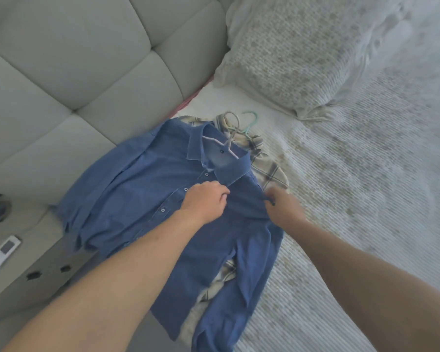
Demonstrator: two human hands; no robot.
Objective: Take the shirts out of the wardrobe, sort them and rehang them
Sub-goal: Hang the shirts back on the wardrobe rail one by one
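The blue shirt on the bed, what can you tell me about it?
The blue shirt is a collared, buttoned, denim-like garment lying spread front-up on the bed, with a pale hanger inside its open collar. It lies over a plaid shirt. The left hand holds the placket below the collar; the right hand pinches the cloth beside it.

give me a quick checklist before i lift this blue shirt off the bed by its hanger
1. Hanger seated inside the blue shirt collar: ok, its hook sticks out at the neck.
2. Placket buttoned: cannot tell; the left hand covers it below the collar.
3. Right hand hold: ok, it pinches the shirt's front edge.
4. Hooks free of each other: not ok, the hanger's hook crosses the green hanger.
5. Plaid shirt out of the way: not ok, it lies under the blue one.
6. Sleeves flat: not ok, both are rumpled.
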